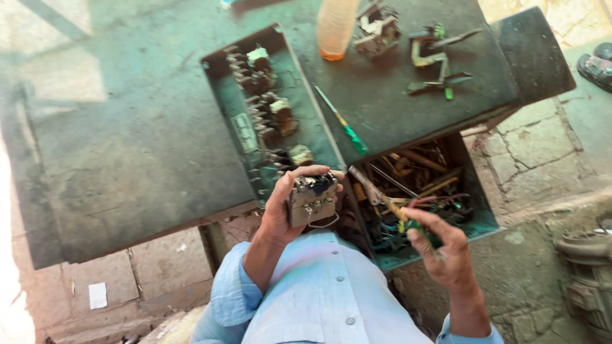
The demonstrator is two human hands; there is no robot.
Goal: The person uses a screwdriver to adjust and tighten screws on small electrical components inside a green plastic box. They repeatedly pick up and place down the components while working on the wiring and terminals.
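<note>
My left hand point(280, 213) grips a small boxy electrical contactor point(311, 199) with metal terminals on top, held in front of my chest. My right hand point(443, 251) holds a screwdriver point(382, 197) by its green handle; the shaft points up and left toward the contactor, its tip just short of it. An open metal panel box point(223, 95) lies on the dark workbench above my left hand, with several similar contactors mounted in a row inside it.
An open drawer point(484, 220) full of tools and wires sits below the bench at right. A green-handled screwdriver point(344, 124), an orange plastic bottle point(336, 28), another contactor point(377, 28) and metal parts point(440, 60) lie on the bench. A motor point(590, 280) stands at far right.
</note>
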